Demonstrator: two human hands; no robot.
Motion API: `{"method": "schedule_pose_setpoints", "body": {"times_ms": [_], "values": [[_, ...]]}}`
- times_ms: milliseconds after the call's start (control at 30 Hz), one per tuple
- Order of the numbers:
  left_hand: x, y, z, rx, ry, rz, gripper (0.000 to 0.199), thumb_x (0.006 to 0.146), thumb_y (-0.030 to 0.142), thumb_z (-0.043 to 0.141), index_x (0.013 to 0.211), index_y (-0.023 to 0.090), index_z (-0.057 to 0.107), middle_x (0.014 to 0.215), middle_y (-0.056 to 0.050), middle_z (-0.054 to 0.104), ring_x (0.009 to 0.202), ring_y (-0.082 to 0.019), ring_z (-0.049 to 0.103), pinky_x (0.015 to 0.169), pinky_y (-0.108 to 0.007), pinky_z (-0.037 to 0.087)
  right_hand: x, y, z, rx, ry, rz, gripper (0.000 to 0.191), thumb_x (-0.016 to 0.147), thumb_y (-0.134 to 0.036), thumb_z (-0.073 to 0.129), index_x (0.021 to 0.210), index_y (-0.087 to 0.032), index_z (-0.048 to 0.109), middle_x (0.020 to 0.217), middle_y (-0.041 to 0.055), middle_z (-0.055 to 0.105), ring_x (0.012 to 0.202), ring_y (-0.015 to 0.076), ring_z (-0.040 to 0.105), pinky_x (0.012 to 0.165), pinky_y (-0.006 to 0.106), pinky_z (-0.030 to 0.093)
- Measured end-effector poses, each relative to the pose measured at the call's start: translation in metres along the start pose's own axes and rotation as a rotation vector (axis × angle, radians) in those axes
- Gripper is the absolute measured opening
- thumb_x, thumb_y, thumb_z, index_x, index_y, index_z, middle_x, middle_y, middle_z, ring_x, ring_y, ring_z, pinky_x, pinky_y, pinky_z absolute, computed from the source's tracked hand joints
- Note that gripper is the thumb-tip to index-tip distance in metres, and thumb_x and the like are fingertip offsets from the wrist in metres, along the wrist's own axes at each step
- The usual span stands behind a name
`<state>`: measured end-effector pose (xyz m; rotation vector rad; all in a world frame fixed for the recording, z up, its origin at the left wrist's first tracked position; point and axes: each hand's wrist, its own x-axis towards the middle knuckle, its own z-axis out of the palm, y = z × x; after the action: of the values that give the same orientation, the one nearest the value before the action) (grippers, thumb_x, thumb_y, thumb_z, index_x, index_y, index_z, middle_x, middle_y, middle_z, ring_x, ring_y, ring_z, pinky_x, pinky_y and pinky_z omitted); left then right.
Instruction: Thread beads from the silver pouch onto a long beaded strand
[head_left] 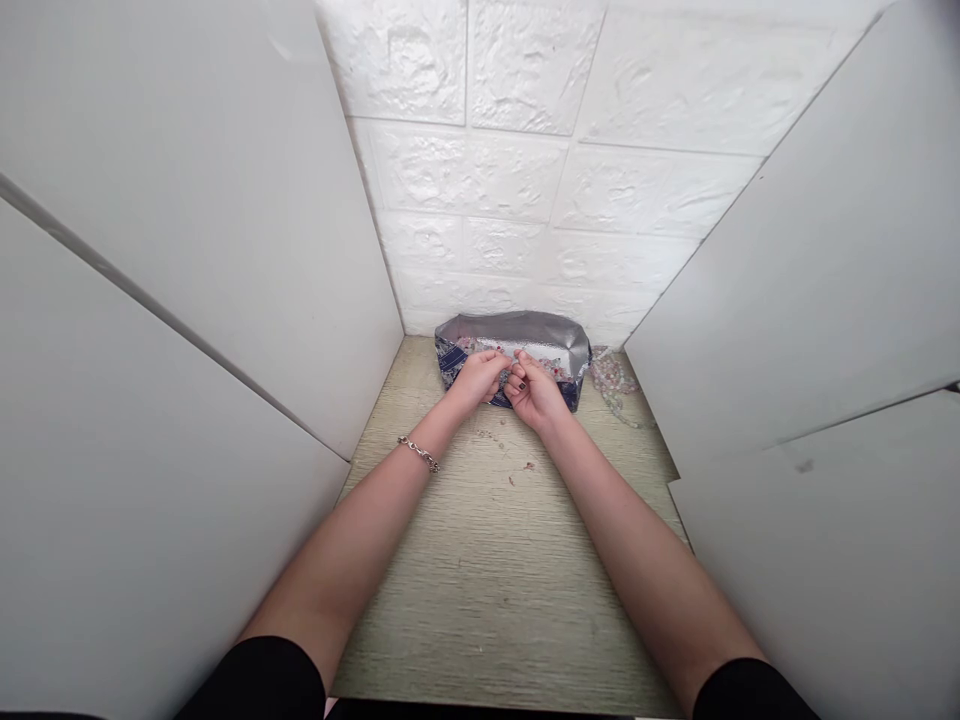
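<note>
We look down a narrow bay, with both forearms reaching in over the bench [495, 600] from its near edge. Our left hand [477, 380] and right hand [534, 392] are curled and meet at the fingertips, neither one spread open; we cannot tell whether they have hold of something small between them. They sit over the front lip of a fabric pouch [513, 332], navy patterned outside and silver-lined within, which lies at the far end of the bench, close to the white embossed brick wall [517, 170]. Small pinkish pieces show inside its mouth. A loose strand of pale beads [611, 382] lies just beside the pouch on the right, in the narrow gap before the right side panel [787, 250]. The left side panel [187, 230] stands farther from the pouch, leaving a wider strip of bench there. Behind the hands, the bench runs a long way back to its near edge, with a few small crumbs [517, 470] on it. A chain bracelet [418, 453] circles our left wrist.
</note>
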<state>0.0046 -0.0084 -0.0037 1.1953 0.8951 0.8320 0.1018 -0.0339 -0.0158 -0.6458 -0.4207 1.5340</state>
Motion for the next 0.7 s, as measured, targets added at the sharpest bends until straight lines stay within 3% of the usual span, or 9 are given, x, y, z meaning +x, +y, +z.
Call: {"method": "schedule_pose_setpoints", "body": {"times_ms": [700], "values": [[0.0003,0.0005,0.0007,0.004,0.005,0.007,0.02,0.07,0.029,0.051,0.06,0.017,0.039,0.041,0.009,0.026,0.029,0.0,0.02,0.03,-0.016,0.012,0.0025,-0.0001,-0.0011,-0.02,-0.026,0.042,0.011,0.073,-0.023,0.054,0.07,-0.016,0.045,0.042,-0.0102,0.028,0.032,0.0012,0.022,0.032,0.013,0.021]]}}
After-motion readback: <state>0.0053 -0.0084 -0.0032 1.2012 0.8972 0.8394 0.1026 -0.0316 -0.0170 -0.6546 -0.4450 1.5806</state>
